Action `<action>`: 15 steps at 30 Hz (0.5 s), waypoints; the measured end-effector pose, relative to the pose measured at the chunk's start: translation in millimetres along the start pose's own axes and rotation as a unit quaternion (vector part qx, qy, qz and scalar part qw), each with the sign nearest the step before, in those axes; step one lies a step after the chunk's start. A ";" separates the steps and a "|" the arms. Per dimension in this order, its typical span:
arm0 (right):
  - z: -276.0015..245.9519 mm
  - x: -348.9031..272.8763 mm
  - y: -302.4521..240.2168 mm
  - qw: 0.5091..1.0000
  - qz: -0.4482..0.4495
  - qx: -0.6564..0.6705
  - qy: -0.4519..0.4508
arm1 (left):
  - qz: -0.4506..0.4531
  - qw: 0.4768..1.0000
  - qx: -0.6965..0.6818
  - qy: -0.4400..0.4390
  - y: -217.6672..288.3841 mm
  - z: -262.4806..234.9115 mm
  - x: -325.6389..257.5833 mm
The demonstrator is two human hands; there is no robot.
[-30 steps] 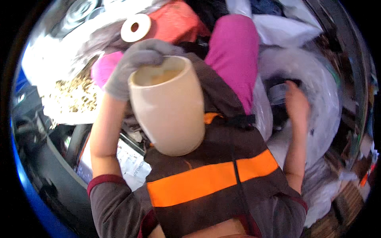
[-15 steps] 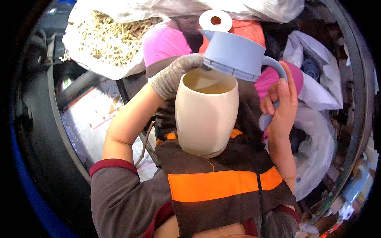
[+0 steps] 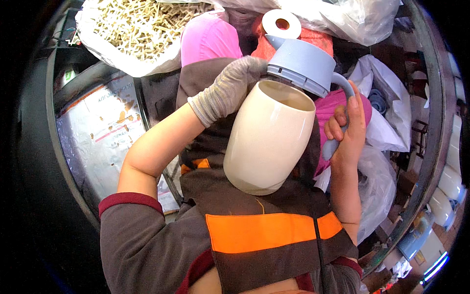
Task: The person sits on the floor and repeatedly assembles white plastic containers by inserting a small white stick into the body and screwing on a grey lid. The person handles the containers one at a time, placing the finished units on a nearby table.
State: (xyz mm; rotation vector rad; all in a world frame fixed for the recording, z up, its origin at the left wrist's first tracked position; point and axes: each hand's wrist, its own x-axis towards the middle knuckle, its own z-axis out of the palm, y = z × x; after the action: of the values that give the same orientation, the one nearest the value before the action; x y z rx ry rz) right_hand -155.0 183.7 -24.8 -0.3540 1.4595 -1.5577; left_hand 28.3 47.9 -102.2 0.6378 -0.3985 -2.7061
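Observation:
A glossy cream jug body leans on my lap against the dark apron, its open mouth up and tilted right. Just above its rim is a blue-grey jug top with a pointed spout and a curved handle. My right hand, bare, has its lower fingers curled round the handle; the index finger stretches up along it. My left hand, in a grey knitted glove, grips the top's left lower edge beside the spout; its fingertips are partly hidden. Some slots show along the top's lower rim.
A white sack of short pale sticks stands far left. Beyond the jug top lies a white tape roll on red material. White plastic bags are at the right. A dark metal frame curves along the right side.
The cream body has tipped so its mouth points more to the right. Both hands and the blue-grey top have shifted slightly right in the view; the grip on the handle is unchanged.

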 end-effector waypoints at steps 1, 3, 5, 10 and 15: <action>-0.9 -0.9 0.0 1.000 0.004 -0.001 -0.004 | -0.006 1.000 -0.022 -0.002 0.8 3.1 -1.1; -0.8 -3.7 -0.1 1.000 0.006 -0.001 0.004 | -0.014 0.999 -0.038 -0.002 -0.3 2.1 0.6; -0.7 -5.1 0.9 1.000 0.009 -0.005 0.010 | -0.021 0.999 -0.033 0.022 -1.0 2.3 2.8; -4.2 -2.1 12.8 1.000 0.001 -0.007 0.003 | -0.004 0.995 -0.026 0.099 -3.6 15.5 2.6; -10.0 2.4 24.1 0.999 -0.021 -0.036 -0.004 | 0.020 0.998 -0.014 0.052 -4.7 9.2 -2.5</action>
State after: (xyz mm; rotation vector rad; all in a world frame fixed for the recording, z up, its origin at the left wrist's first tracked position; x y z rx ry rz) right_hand -153.4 191.7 -49.7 -0.4347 1.5133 -1.5370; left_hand 24.8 54.9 -94.9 0.7501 -0.3438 -2.6237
